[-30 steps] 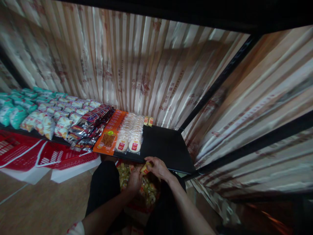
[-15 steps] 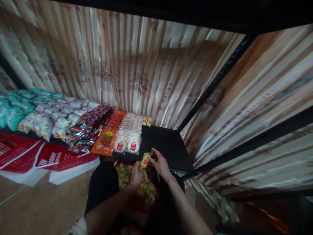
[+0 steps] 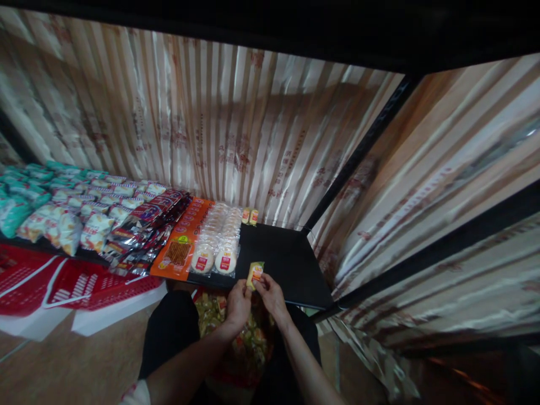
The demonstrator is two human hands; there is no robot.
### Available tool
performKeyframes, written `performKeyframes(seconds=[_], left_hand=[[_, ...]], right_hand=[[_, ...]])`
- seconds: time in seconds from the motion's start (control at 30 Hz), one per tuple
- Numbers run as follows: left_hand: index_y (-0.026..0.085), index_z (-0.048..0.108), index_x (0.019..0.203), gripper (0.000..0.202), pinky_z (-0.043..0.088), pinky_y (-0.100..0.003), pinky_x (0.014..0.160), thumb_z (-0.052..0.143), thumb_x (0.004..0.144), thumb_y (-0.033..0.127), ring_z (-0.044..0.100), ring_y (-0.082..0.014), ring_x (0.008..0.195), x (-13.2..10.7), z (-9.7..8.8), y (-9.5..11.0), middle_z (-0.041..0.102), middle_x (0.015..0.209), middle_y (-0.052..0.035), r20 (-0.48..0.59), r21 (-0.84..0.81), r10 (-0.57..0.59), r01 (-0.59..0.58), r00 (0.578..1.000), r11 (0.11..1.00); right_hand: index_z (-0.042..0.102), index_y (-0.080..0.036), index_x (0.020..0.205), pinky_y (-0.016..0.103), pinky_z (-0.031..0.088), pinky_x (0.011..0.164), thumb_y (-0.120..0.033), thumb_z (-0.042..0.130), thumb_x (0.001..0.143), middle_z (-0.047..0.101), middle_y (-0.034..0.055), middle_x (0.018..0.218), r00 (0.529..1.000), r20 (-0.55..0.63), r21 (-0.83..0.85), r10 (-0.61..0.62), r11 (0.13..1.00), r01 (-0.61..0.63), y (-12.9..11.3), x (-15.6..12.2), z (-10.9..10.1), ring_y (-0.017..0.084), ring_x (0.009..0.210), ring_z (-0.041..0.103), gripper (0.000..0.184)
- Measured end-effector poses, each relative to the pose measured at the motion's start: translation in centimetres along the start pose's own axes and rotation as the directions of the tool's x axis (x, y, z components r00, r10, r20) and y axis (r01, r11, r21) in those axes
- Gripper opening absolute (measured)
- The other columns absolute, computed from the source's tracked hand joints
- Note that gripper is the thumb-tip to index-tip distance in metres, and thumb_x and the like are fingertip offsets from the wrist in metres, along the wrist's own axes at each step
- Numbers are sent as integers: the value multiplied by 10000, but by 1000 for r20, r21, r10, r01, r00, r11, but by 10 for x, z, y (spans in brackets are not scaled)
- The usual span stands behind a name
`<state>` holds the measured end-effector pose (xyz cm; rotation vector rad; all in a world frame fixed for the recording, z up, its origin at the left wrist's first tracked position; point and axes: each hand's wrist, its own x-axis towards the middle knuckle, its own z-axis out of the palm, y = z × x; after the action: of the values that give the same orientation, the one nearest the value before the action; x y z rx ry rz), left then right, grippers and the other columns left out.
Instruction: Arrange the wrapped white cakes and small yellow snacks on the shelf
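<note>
My left hand [image 3: 238, 304] and my right hand [image 3: 270, 293] both pinch a small yellow snack packet [image 3: 255, 273], holding it upright at the front edge of the black shelf [image 3: 287, 264]. Below my hands, between my knees, lies a box of the same yellow packets [image 3: 215, 318]. Two matching small packets [image 3: 249, 216] stand at the back of the shelf, next to rows of round white cakes in clear wrap [image 3: 217, 244].
Left of the cakes lie orange packs [image 3: 181, 242], dark foil packs [image 3: 143, 225], white snack bags [image 3: 84, 219] and teal bags [image 3: 21, 191]. Red baskets [image 3: 71, 281] sit on the floor at left. A striped curtain backs the shelf; a black frame post [image 3: 358, 152] stands right.
My hands have risen from the box of packets to the shelf's front edge, and both now grip the yellow packet, turned upright. The view has tilted down a little.
</note>
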<state>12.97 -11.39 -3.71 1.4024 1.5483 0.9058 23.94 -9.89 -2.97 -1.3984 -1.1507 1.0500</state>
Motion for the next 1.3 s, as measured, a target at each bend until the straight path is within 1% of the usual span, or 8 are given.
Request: performKeyframes(seconds=[0.17,0.3,0.5,0.77,0.93,1.1,1.2,1.3], left_hand=[[131,514,1150,357,405,-265,922,417,807,137,535,-174,1051,-2,1,11,542,1144,-111,-110,131,47,-33,993,991],[149,559,1108,372,341,-284,1013,381,785,98,483,-189,1121,-5,4,19,557,1132,-97,-149,207,115,-82,982,975],[136,544,1153,388,303,-324,1045,361,811,136,469,-219,1142,7,11,23,568,1176,-108,-78,229,76,-56,994,972],[100,582,1082,371,350,-343,988,301,853,182,481,-230,1106,28,12,36,576,1137,-136,-56,255,70,-53,996,965],[66,535,1167,400,324,-324,1007,310,857,180,473,-229,1125,41,21,44,556,1188,-145,-52,254,33,-19,998,967],[103,540,1153,386,339,-321,990,307,862,202,475,-225,1137,57,28,46,565,1186,-127,-71,213,-9,24,997,977],[105,535,1158,382,327,-327,1011,319,864,220,452,-231,1187,70,33,44,553,1212,-139,-73,164,-36,48,997,985],[110,540,1160,378,318,-370,1030,348,858,231,441,-260,1213,86,43,40,556,1211,-153,-71,63,-46,51,996,997]], right_hand=[[624,-184,805,303,506,672,-462,683,571,689,38,729,997,-79,34,21,999,-19,6,7,-2,194,692,641,368],[620,-183,828,304,505,691,-456,660,603,688,47,765,996,-88,-4,12,1000,-13,12,14,-6,191,701,639,356],[610,-185,876,317,512,721,-451,600,650,687,56,794,995,-102,-116,-10,993,-2,17,25,-11,200,732,652,349],[597,-205,892,324,517,735,-422,550,695,698,53,826,997,-70,-223,-31,975,15,22,45,-13,203,757,665,297],[603,-218,901,317,526,707,-398,524,721,700,44,795,997,-61,-288,-48,957,28,21,58,-11,198,749,671,266],[620,-234,897,313,528,704,-370,517,726,702,37,799,995,-84,-318,-55,948,25,19,73,-8,187,728,667,242],[628,-243,893,306,528,681,-378,520,722,698,28,775,993,-105,-339,-56,941,17,19,84,-6,183,704,660,244],[633,-244,890,300,525,663,-389,523,712,687,14,723,993,-105,-342,-45,940,6,19,96,-4,178,659,646,254]])
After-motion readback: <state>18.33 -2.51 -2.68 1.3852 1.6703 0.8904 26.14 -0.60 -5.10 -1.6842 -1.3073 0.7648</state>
